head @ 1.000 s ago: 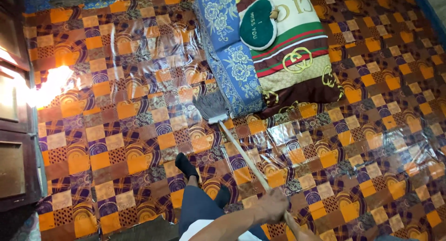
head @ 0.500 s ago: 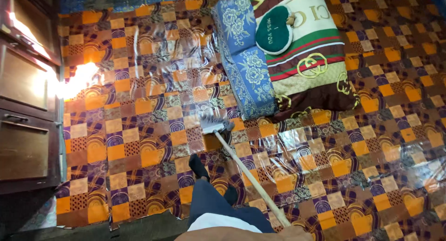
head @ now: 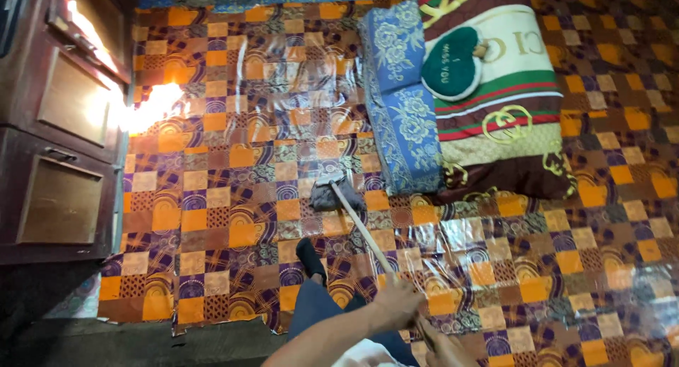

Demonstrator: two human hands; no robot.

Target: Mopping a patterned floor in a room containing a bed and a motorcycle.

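Just left of the blue floral mattress (head: 399,98), the broom (head: 332,192) head lay on the patterned floor mat (head: 226,197). The left hand (head: 396,303) wrapped its fingers around the stick; the right hand (head: 442,349) sat lower, grip unclear. Short, flat strokes would have served best there.

the person's forearms are bare, with no sleeve, watch or ring showing on the left hand (head: 397,303) or the right hand (head: 442,349). dark blue-grey trousers (head: 318,314) cover the near leg, and a black sock (head: 310,259) is on the foot beyond it. a strip of white garment (head: 361,354) shows at the near edge.
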